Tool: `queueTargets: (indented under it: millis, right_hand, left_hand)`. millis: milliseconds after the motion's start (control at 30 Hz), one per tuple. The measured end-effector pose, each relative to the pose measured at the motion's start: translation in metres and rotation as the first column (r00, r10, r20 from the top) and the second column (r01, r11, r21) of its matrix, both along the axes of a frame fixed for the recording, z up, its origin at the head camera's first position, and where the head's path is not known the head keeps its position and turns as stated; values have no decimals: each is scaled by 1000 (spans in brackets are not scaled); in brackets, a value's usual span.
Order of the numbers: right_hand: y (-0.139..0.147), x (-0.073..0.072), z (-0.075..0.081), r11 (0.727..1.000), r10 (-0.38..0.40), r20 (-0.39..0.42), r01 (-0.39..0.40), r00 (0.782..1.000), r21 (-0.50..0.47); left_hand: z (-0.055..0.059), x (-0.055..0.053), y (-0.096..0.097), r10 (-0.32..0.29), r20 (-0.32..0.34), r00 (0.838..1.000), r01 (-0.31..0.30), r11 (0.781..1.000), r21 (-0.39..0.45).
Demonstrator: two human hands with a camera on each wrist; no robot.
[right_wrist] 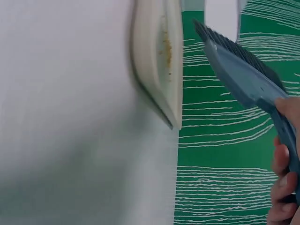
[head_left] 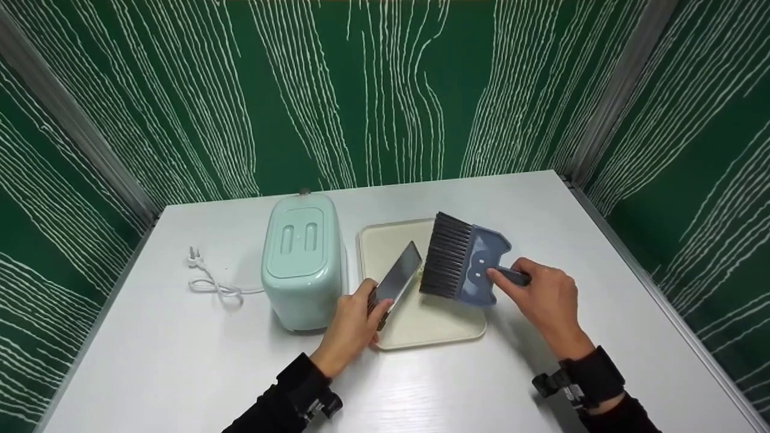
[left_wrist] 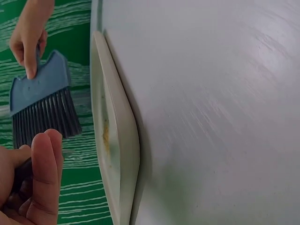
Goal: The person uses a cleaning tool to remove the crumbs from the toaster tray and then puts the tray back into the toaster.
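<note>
Left grip (head_left: 352, 325) holds the flat grey tool (head_left: 399, 272), right grip (head_left: 548, 296) the brush (head_left: 475, 264), both over the tray (head_left: 436, 325) between left and right edges of the table (head_left: 421, 391); I'd lower the bristles and nudge the yellow crumbs (left_wrist: 106, 136) gently toolward

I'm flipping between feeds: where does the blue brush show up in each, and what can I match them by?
Head: blue brush right of centre, bristles facing left.
Left wrist: blue brush at the left, upper half, bristles downward.
Right wrist: blue brush at upper right, bristles uppermost.
Shared landmark: the cream tray, visible in all three.
</note>
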State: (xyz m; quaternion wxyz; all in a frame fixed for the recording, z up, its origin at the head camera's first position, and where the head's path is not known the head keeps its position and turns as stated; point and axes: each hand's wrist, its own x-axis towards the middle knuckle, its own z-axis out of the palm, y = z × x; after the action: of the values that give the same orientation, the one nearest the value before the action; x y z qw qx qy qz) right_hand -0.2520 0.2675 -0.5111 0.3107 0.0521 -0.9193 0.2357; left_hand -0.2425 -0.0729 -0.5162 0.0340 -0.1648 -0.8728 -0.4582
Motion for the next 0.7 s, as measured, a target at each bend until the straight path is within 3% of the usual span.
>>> queueTargets:
  millis: [67, 133, 267, 433, 533, 700]
  right_hand:
    - [2, 3, 4, 998, 18, 137, -10, 990, -55]
    - [2, 6, 8, 995, 48, 253, -24, 966, -97]
    - [-1, 10, 12, 987, 132, 376, -88, 917, -133]
    - [-8, 15, 12, 964, 260, 431, -208, 864, -166]
    - [-12, 16, 10, 936, 350, 432, -301, 831, -180]
    - [-19, 16, 8, 899, 437, 400, -410, 806, -155]
  left_hand:
    - [0, -1, 0, 7, -9, 1000, -7, 1000, -2]
    - [0, -1, 0, 12, -14, 1000, -12, 1000, -4]
    - [-1, -2, 0, 12, -38, 999, -13, 1000, -25]
    - [-5, -3, -1, -1, -100, 995, -7, 997, -74]
    - [-7, -3, -2, -20, -144, 989, 6, 995, -96]
    - [-8, -2, -1, -60, -160, 985, 40, 992, -124]
